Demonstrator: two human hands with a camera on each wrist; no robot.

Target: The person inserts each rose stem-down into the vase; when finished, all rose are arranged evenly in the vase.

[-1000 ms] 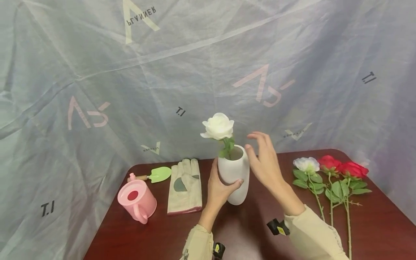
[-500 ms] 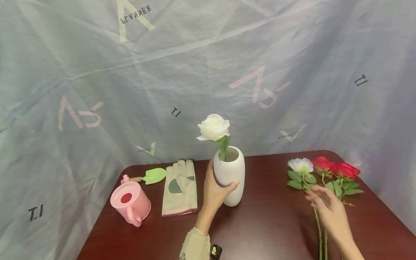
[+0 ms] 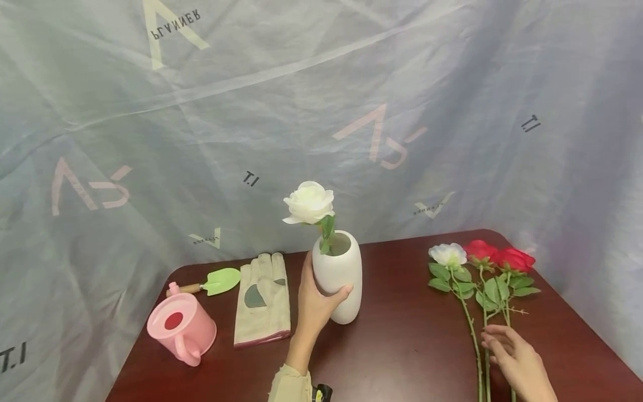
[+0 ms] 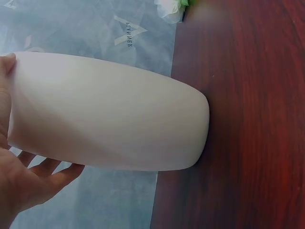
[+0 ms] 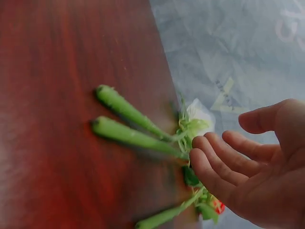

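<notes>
My left hand point(image 3: 315, 306) grips a white vase point(image 3: 346, 290) around its side, thumb across the front and fingers behind. In the left wrist view the vase point(image 4: 114, 114) stands with its base at the tabletop. A white rose point(image 3: 308, 202) leans left out of the vase mouth. My right hand point(image 3: 522, 363) is over the stems on the right, fingers loosely bent and nothing held. The right wrist view has the same hand point(image 5: 252, 176) with a gap between thumb and fingers, above cut green stem ends point(image 5: 126, 136). Those stems belong to a white rose point(image 3: 448, 255) and two red roses point(image 3: 481, 251).
On the left of the dark red table point(image 3: 397, 335) are a pink watering can point(image 3: 188, 329), a green-bladed trowel point(image 3: 222, 281) and a pair of pale gardening gloves point(image 3: 263, 307). A grey printed cloth point(image 3: 281, 123) hangs behind the table.
My right hand has left the vase, moved right to the lying roses and then slid down toward their lower stems. My left hand keeps its grip on the vase; the head view has shifted right.
</notes>
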